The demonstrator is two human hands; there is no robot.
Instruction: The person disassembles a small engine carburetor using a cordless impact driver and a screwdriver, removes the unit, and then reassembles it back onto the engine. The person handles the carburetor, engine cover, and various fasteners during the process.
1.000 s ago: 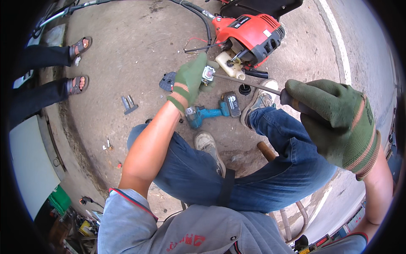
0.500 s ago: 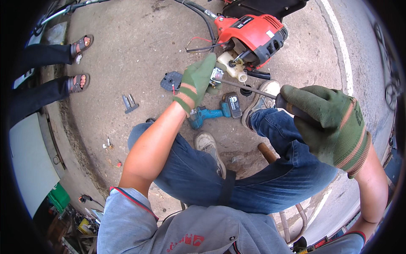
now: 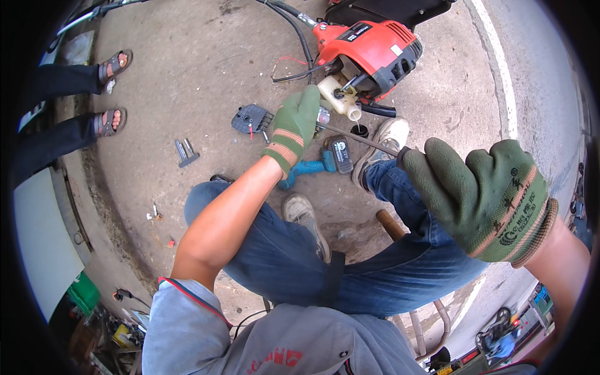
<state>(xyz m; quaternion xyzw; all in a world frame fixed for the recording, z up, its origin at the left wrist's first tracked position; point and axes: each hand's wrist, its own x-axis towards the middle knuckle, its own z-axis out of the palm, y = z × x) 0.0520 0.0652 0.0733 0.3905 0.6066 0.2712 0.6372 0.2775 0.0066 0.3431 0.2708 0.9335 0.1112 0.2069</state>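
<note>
Red engine (image 3: 369, 53) lies on the concrete ahead of the knees, its pale fuel tank (image 3: 339, 98) toward the person. The left hand (image 3: 297, 122) has crept closer over the last second, fingers curled at the tank's fitting, steadying it. The right hand (image 3: 484, 190) grips a long thin rod (image 3: 356, 137) whose tip meets that spot. A blue cordless drill (image 3: 319, 164) lies beside the shoe.

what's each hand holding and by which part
The right hand grips the near end of a long thin metal rod, handle hidden in the glove. The left hand rests at the rod's far tip beside the red engine; its grip cannot be told.
</note>
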